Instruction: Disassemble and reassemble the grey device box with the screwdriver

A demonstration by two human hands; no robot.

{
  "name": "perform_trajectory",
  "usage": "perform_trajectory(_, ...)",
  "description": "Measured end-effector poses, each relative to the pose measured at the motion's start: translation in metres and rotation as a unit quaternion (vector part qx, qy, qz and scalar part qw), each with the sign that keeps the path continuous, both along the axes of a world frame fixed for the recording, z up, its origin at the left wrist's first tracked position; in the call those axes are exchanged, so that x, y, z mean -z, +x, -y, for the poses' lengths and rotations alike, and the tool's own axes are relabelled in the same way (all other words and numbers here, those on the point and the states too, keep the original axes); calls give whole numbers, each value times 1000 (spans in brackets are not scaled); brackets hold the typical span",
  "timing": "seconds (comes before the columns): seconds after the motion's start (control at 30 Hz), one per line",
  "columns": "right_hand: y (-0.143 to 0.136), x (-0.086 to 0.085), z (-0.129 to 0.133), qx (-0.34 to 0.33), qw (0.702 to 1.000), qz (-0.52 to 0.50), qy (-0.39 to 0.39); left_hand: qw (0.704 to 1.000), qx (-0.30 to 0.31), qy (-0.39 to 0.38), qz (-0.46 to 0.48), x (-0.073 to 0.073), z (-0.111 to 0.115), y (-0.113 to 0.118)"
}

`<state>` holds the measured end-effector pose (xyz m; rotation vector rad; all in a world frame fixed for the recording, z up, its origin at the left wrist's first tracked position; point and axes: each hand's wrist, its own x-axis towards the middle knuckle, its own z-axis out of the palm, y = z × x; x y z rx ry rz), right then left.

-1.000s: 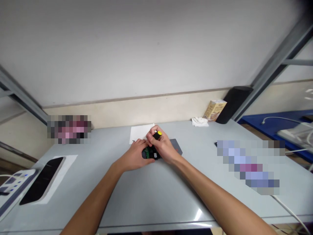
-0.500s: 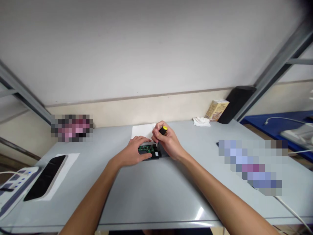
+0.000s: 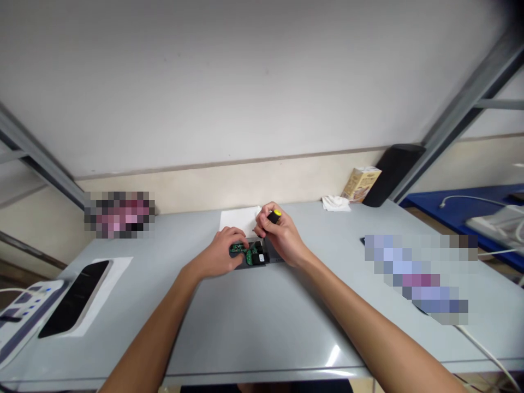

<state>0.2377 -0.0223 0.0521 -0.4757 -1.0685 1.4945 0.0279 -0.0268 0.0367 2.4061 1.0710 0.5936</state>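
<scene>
Working on an uncovered electronic device (image 3: 257,260) on the desk (image 3: 266,322), you have your right grip (image 3: 282,234) closed around a yellow-ended tool handle (image 3: 274,217); the device lies between that grip and your left grip (image 3: 219,254), whose fingers reach over the green circuit board (image 3: 250,254), though whether they pinch it cannot be told. The step in hand appears to be work on the exposed board; the next move seems to call for steadying it with the left grip.

No readable text: only blurred print (image 3: 358,191) on far-right carton (image 3: 366,176) and tiny white label (image 3: 261,257) on device (image 3: 246,266).
</scene>
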Motion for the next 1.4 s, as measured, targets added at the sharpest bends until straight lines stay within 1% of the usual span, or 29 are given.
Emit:
perform_trajectory(0.23,5,-6,-2,13,999,-47,-12,1000,-19,15,-19,0,1,0)
perform_trajectory(0.33,7,-8,-2,23,998,-54,-19,1000,-12,13,-11,-2,2,3)
perform_trajectory(0.43,8,-9,-3,34,998,-55,-23,1000,-5,27,-1,-2,3,6)
perform_trajectory(0.7,9,-9,-4,38,997,-66,-25,998,3,57,25,5,-2,9)
perform_trajectory(0.8,11,-10,-4,36,996,-72,-26,998,1,53,29,6,-4,9)
perform_trajectory(0.97,13,-12,-5,47,995,-82,-33,999,-10,39,25,5,-3,10)
perform_trajectory(1.17,14,-13,-7,51,995,-79,-30,998,-3,43,35,6,-6,9)
perform_trajectory(1.4,15,-19,-5,59,995,-77,-35,998,0,48,48,1,-5,10)
